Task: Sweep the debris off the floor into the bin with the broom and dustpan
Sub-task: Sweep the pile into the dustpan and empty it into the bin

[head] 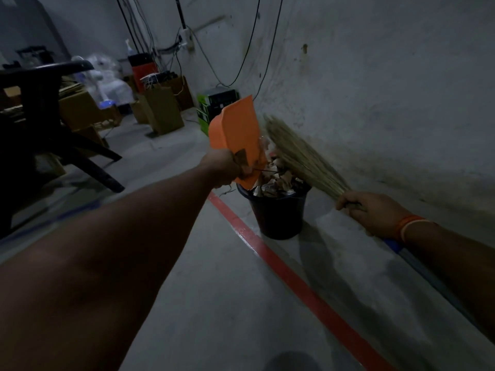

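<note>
Item 1. Grey concrete floor (214,290), crossed by a painted red stripe (294,279) running from lower right up towards the bin's left side. No loose debris is visible on the bare stretch in view.

Item 2. Dark round plastic bin (278,212), standing on the floor just beside the stained wall (388,89) and right of the stripe. Heaped above its rim with crumpled paper and dry leaf debris (278,178).

Item 3. Grass-bristle broom with a blue handle (302,156). Long axis runs from lower right up to upper left; the bristle fan lies over the bin's right rim, its tip blurred, close beside the pan.

Item 4. Orange plastic dustpan (235,129), tipped steeply, open edge upward, handle end low and just over the bin's left rim. Scraps cling near its lower end.

Item 5. Left hand (225,167), fingers curled round the dustpan handle; the nearer hand to the bin.

Item 6. Right hand (372,210), wearing orange wristbands, closed round the broom where bristles meet handle.

Assessment: emptying appears under way. Pan and bristles meet directly above the bin mouth, so clearing the clinging scraps would call for a downward brush along the pan. The heaped bin could spill.
</note>
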The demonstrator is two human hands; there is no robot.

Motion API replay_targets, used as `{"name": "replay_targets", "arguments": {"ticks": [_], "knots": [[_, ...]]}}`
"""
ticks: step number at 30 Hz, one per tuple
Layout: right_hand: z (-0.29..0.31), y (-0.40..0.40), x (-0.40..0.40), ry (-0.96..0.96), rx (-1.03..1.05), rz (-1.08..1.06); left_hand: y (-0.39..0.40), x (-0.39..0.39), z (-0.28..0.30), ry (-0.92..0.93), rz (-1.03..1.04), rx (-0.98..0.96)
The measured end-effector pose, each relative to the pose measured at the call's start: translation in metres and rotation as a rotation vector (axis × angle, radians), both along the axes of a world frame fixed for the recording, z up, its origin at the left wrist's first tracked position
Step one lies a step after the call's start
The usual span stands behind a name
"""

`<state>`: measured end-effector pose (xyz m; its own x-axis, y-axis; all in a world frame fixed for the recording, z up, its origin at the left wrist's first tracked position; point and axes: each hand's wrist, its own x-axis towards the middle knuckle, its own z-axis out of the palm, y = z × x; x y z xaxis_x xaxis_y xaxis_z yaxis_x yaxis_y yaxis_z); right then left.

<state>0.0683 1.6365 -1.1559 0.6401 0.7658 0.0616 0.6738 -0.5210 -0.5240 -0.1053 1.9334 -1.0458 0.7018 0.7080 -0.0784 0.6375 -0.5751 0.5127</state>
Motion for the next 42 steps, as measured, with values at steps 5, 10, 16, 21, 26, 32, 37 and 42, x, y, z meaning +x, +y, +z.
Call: {"name": "replay_targets", "arguments": {"ticks": [5, 10, 16, 21, 26, 32, 37, 42], "knots": [[-0.001, -0.005, -0.011, 0.002, -0.057, -0.022, -0.018, -0.012, 0.005, 0.074, -0.134, 0.327], [0.006, -0.011, -0.021, -0.002, -0.063, -0.019, -0.021, -0.018, 0.005, 0.109, -0.128, 0.468], [0.022, -0.012, -0.025, -0.04, -0.013, -0.055, -0.018, -0.021, -0.001, 0.052, -0.045, 0.462], [0.029, -0.014, -0.029, -0.037, 0.016, -0.07, -0.02, -0.024, -0.009, 0.043, -0.025, 0.524], [0.03, -0.015, -0.032, -0.018, 0.075, -0.066, -0.02, -0.043, -0.012, 0.02, -0.076, 0.518], [0.029, 0.002, -0.053, -0.001, 0.111, -0.004, -0.008, -0.132, -0.039, -0.299, 0.029, -0.336], [0.024, 0.036, -0.09, 0.001, 0.088, 0.122, 0.022, -0.253, -0.075, -0.171, 0.1, -0.677], [-0.005, 0.081, -0.138, 0.035, 0.031, 0.274, 0.032, -0.343, -0.095, 0.017, 0.267, -0.743]]}}
